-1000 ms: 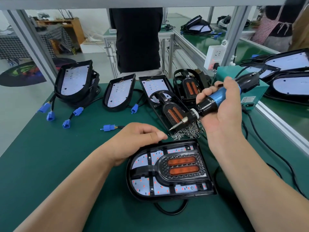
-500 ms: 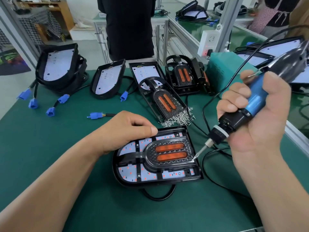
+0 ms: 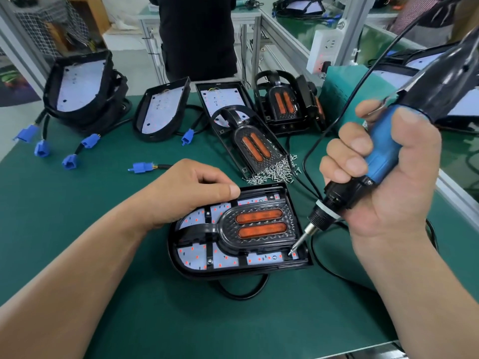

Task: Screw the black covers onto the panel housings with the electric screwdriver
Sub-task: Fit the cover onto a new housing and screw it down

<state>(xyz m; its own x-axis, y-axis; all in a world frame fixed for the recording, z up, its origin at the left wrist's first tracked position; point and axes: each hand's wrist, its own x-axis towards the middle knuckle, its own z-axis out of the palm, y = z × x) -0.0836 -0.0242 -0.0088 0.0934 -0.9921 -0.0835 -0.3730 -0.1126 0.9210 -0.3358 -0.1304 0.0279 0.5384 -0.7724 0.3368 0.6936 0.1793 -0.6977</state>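
Note:
A black panel housing (image 3: 298,265) lies on the green mat in front of me, with its black cover (image 3: 259,224), which has two orange lenses, set into it. My left hand (image 3: 191,193) rests on the housing's far left rim, fingers curled over the edge and thumb along it. My right hand (image 3: 388,193) grips the blue electric screwdriver (image 3: 383,151), tilted down to the left. Its bit tip touches a screw point at the housing's near right corner.
A pile of small screws (image 3: 274,169) lies just behind the housing. Behind it are more housings (image 3: 160,110) and covered units (image 3: 248,143), with blue connectors (image 3: 141,167) on cables. A teal box (image 3: 344,84) stands far right. A person (image 3: 197,35) stands beyond the table.
My right hand brought the screwdriver from above the screw pile down to the housing's near right corner, where the bit now touches. My left hand stayed on the far rim.

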